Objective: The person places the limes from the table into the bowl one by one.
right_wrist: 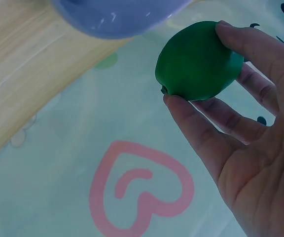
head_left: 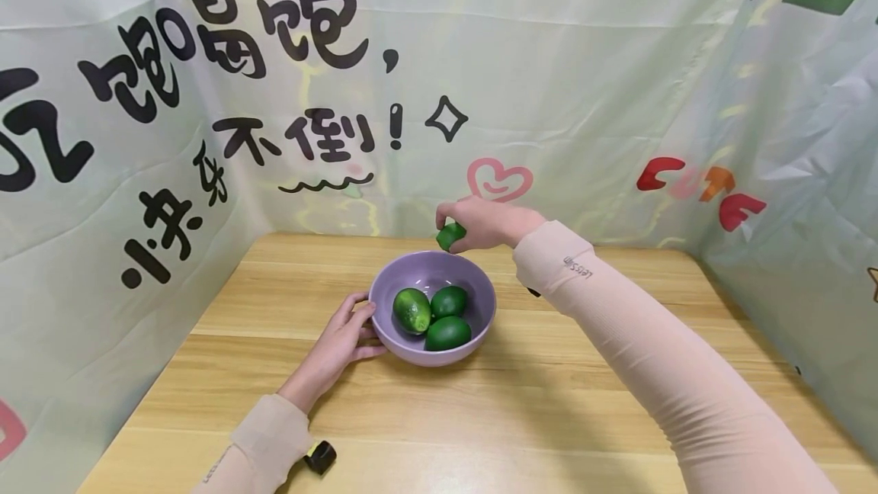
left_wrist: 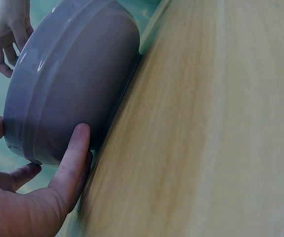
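A purple bowl (head_left: pixel 434 359) stands on the wooden table, with three green limes inside: a lighter-patched one (head_left: pixel 410 309) at left, one (head_left: pixel 450 301) at the back right and one (head_left: pixel 449 333) in front. At its left side, my left hand (head_left: pixel 346 334) holds the bowl, thumb at the rim and fingers spread against the outer wall (left_wrist: pixel 78 79). My right hand (head_left: pixel 483 222) pinches another green lime (right_wrist: pixel 198 61) between thumb and fingertips, above and just beyond the bowl's far rim. In the right wrist view, that lime's stem end shows near a fingertip.
The wooden table (head_left: pixel 590 410) extends around the bowl on all sides. Pale printed cloth (head_left: pixel 583 97) hangs behind it and along both sides, with the back cloth close to my right hand. A small black object (head_left: pixel 320 457) shows beside my left cuff.
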A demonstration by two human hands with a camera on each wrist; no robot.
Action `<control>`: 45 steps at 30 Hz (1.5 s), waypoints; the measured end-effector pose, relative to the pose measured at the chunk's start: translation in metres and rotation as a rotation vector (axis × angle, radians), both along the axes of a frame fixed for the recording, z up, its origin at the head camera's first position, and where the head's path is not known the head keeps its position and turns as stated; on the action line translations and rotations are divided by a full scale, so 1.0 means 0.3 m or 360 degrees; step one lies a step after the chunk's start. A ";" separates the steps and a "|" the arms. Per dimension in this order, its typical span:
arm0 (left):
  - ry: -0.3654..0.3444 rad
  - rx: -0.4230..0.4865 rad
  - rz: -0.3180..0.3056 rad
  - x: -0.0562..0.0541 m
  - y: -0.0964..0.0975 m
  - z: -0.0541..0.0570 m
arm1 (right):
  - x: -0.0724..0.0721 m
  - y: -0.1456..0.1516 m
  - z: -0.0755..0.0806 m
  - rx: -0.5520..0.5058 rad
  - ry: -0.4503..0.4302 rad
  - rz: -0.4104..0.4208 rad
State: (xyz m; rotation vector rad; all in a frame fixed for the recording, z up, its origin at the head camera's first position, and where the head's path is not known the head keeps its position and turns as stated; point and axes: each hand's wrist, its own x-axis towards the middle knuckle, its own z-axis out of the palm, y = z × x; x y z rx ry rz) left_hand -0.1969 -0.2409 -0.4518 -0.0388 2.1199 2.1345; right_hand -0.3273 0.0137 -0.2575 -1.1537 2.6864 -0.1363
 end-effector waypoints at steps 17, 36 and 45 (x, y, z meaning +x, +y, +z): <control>-0.0013 0.0008 -0.0004 -0.001 0.000 0.001 | 0.013 -0.086 -0.065 0.0110 -0.0015 0.0052; -0.0017 0.0002 -0.0020 -0.002 -0.004 0.002 | 0.022 -0.145 -0.146 0.0177 -0.0065 0.0101; -0.0025 -0.0004 -0.0016 -0.004 -0.006 0.002 | 0.023 -0.159 -0.178 0.0215 -0.0076 0.0098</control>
